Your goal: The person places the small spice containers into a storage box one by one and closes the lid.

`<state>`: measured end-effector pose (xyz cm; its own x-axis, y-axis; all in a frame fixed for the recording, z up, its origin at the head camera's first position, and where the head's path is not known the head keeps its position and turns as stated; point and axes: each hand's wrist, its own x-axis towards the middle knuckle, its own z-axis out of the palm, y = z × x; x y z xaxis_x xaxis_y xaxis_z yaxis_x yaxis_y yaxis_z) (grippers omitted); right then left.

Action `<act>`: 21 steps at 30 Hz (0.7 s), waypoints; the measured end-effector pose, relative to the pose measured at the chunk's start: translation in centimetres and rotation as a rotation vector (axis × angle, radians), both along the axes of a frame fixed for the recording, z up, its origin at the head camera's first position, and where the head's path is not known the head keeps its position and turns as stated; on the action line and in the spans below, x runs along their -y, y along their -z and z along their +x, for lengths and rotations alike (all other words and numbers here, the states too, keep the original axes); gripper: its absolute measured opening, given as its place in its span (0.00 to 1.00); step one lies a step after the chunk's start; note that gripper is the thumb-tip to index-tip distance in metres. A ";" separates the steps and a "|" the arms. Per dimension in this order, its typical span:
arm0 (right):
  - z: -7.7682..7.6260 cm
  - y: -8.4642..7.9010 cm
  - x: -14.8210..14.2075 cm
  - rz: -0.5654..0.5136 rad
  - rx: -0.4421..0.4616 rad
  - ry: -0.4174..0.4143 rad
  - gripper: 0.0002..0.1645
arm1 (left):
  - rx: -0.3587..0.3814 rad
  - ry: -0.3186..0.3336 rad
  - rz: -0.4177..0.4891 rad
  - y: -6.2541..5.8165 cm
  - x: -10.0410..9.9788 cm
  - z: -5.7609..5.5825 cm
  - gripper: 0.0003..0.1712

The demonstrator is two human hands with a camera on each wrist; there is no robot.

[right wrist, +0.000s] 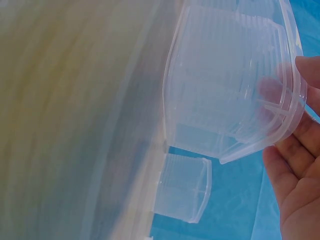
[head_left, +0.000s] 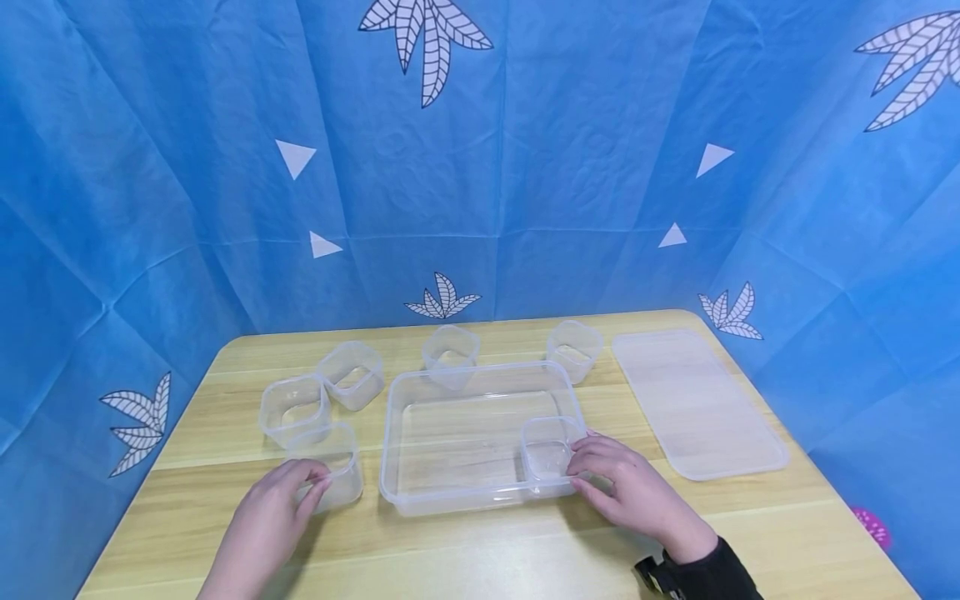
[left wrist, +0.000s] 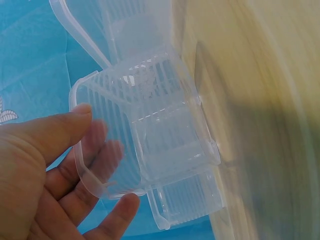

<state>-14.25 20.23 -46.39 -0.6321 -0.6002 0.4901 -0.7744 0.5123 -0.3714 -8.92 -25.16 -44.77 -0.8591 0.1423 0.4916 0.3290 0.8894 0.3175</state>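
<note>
At the left, my left hand [head_left: 262, 517] pinches the rim of a small clear plastic container [head_left: 341, 479]; in the left wrist view the thumb lies over the rim and two fingers show through the plastic. A large clear rectangular box [head_left: 420, 500] stands mid-table. Inside its near right corner sits another small clear container [head_left: 546, 458]. My right hand [head_left: 630, 492] holds that container's right side at the box's corner. The right wrist view has the thumb [right wrist: 309, 70] at the rim and a fingertip blurred behind the plastic.
Two more small containers, one at the left [head_left: 281, 429] and one behind it [head_left: 363, 396], stand close to the held one. Behind the box are a container [head_left: 452, 342] and another [head_left: 576, 337]. A flat translucent lid [head_left: 697, 400] lies at the right. Blue cloth [head_left: 502, 167] hangs around the table.
</note>
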 end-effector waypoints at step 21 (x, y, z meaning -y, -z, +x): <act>0.1 -0.2 0.0 0.009 0.004 0.009 0.02 | -0.070 0.018 -0.019 -1.3 -0.2 0.1 0.12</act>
